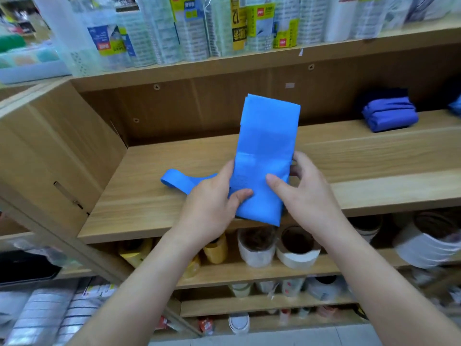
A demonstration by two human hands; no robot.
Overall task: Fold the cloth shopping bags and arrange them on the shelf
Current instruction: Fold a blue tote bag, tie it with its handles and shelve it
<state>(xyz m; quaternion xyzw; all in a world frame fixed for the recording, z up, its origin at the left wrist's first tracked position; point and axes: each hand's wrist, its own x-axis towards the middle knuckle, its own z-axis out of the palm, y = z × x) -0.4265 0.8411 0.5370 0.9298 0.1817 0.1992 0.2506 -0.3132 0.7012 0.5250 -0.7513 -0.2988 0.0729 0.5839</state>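
A loose bright blue fabric handle loop point(179, 182) trails left across the light wooden shelf point(149, 208), and it could snag or slip out of the next fold. The left hand point(212, 208) pinches the near left edge of the narrow-folded bright blue cloth bag point(267, 136), held over the shelf's front. The right hand point(306, 193) grips its right edge. The unsupported far end may flop open. A folded dark blue cloth bag point(389, 116) sits far right.

Wrapped clear tape stacks point(174, 28) up top; white tape rolls point(298, 250), yellow rolls point(215, 248) below; pastel tray point(30, 63) far left.
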